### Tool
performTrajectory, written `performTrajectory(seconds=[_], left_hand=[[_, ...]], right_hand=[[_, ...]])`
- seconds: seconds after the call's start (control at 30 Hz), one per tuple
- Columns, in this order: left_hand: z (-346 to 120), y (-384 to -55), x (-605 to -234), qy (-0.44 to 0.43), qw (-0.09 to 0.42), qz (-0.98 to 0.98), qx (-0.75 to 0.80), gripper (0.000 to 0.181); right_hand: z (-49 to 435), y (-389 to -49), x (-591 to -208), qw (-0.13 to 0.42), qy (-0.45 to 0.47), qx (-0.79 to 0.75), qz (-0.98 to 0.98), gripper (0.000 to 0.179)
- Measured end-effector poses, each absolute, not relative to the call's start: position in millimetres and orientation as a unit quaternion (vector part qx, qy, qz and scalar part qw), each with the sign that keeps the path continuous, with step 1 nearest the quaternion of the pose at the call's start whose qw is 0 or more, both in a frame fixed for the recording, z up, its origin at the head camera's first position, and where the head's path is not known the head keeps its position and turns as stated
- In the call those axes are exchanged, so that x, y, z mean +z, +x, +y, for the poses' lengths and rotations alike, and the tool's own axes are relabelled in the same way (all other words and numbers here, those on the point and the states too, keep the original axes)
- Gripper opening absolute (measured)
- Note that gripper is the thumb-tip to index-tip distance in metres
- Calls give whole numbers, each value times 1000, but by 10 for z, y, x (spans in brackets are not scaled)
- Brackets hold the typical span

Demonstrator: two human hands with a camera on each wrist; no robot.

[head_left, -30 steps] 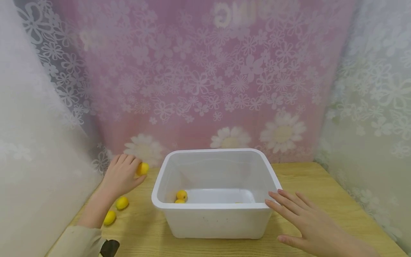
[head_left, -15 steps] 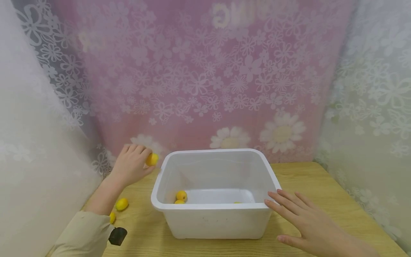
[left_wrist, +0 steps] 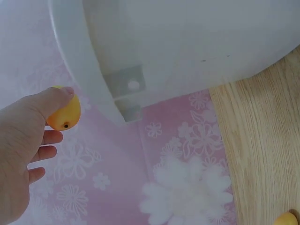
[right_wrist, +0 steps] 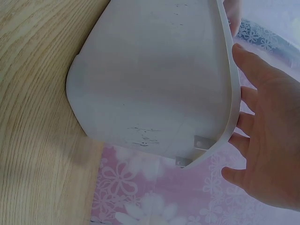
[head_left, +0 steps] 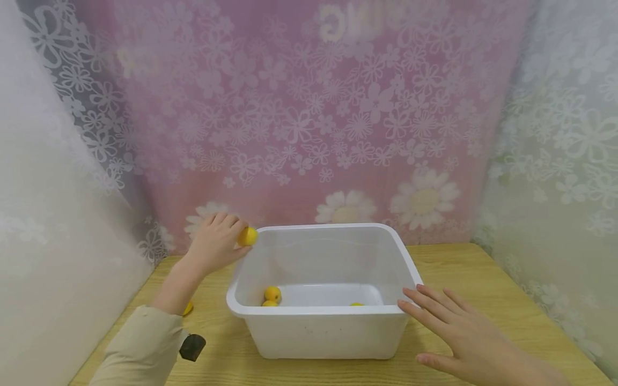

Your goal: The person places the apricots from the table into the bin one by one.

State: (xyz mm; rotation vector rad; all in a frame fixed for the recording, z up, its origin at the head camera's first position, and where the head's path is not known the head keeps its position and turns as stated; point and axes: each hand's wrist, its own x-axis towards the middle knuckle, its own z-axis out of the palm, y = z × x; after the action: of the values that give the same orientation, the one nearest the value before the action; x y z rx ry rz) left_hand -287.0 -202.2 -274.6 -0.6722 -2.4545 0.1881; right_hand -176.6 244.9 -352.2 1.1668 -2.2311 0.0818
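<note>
My left hand [head_left: 216, 242] pinches a yellow lemon [left_wrist: 65, 114] between thumb and fingers, its dark stem end showing in the left wrist view. In the head view the hand is level with the left back corner of a white plastic tub [head_left: 326, 332], at its rim. Inside the tub, two lemons [head_left: 272, 293] sit at the left, and the top of another lemon [head_left: 357, 304] shows behind the front wall. My right hand [head_left: 463, 338] has its fingers spread, with fingertips at the tub's right front rim. In the right wrist view the fingers reach past the rim.
On the wooden table [head_left: 227, 343], another lemon [head_left: 188, 307] lies left of the tub, partly hidden by my left forearm. A dark object [head_left: 192, 347] is attached near the left sleeve. Floral curtains [head_left: 309, 118] enclose the back and both sides.
My left hand, holding the lemon, has moved right and slightly up, from beside the tub to its left back rim. The forearm now covers more of the table lemons. My right hand stays put.
</note>
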Motion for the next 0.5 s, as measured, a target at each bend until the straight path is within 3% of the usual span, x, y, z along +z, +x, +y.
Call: performTrajectory(seconds=[0.5], left_hand=[[-1804, -3000, -2837, -293, 287, -910, 68, 34]], right_hand=[[2446, -1761, -3515, 303, 436, 22, -847, 78]])
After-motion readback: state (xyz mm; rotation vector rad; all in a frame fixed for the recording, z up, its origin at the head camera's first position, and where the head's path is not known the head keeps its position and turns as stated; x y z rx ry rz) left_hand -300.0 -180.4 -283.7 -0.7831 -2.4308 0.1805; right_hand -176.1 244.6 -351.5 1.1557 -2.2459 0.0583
